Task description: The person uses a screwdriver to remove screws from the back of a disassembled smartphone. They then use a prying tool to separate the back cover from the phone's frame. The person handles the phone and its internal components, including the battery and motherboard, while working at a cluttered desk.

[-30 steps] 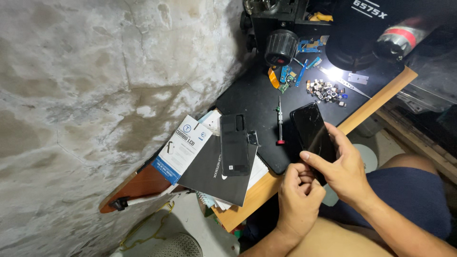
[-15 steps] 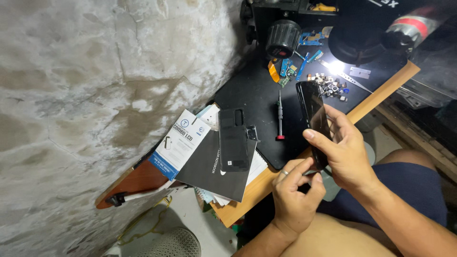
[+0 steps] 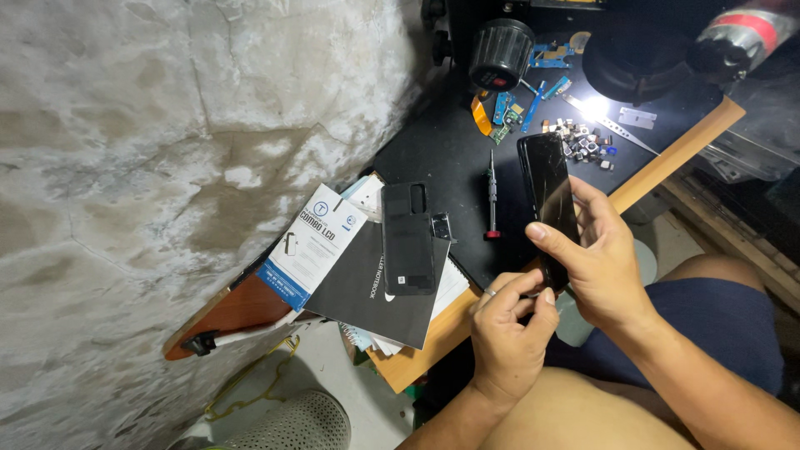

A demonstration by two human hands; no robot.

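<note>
A black phone point(image 3: 550, 204) with a scratched screen is held upright above the near edge of the dark work mat point(image 3: 442, 158). The right hand point(image 3: 596, 258) wraps it, thumb on the glass. The left hand point(image 3: 508, 329) pinches a thin metal tool at its lower end. A red-tipped screwdriver point(image 3: 492, 200) lies just left; further left a phone back cover point(image 3: 408, 237) rests on a black notebook point(image 3: 367, 296). Small loose parts point(image 3: 583, 142) lie beyond.

The right hand point(image 3: 604, 267) covers the lower end of the black phone point(image 3: 550, 196); the bottle point(image 3: 737, 37) is cut off by the top edge; the small parts point(image 3: 583, 142) under the light are too tiny to tell apart.
</note>
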